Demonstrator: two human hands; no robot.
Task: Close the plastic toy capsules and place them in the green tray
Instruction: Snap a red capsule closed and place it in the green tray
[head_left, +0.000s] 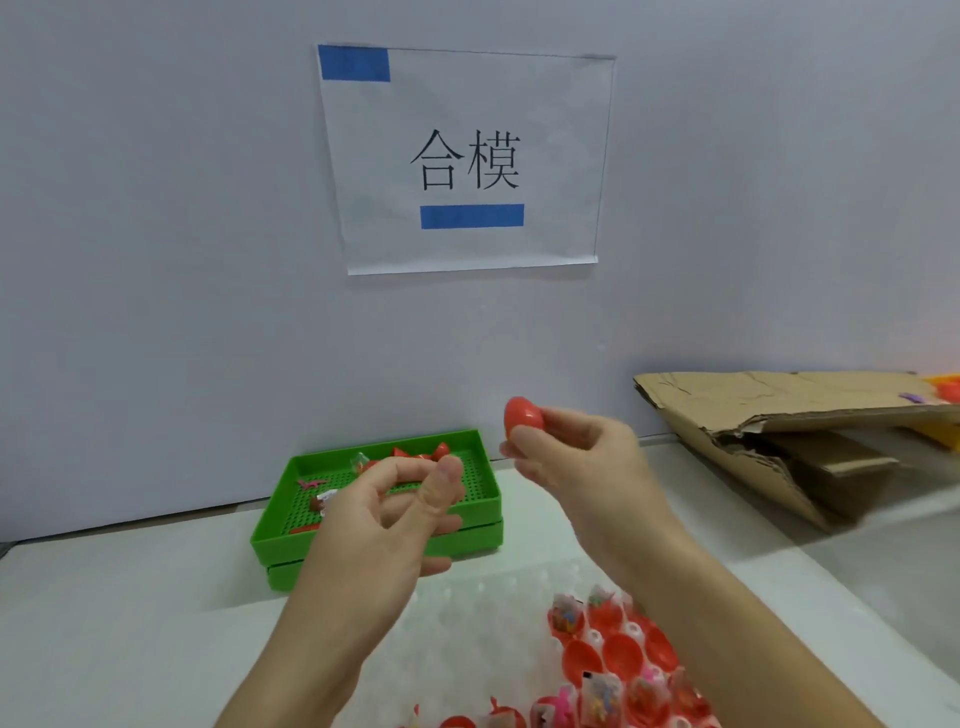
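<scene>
Open red capsules (618, 654) crowd a seemingly white table (130, 623) below the papered wall (156, 234)

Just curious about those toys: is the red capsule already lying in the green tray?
No, the right hand holds the red capsule in the air, up and to the right of the green tray.

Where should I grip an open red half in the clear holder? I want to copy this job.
Judging by its pose, come from above: the open red half sits cup-up in the clear holder, so pinch its exposed rim, fingers across it. Neighbouring halves block the sides.
</scene>
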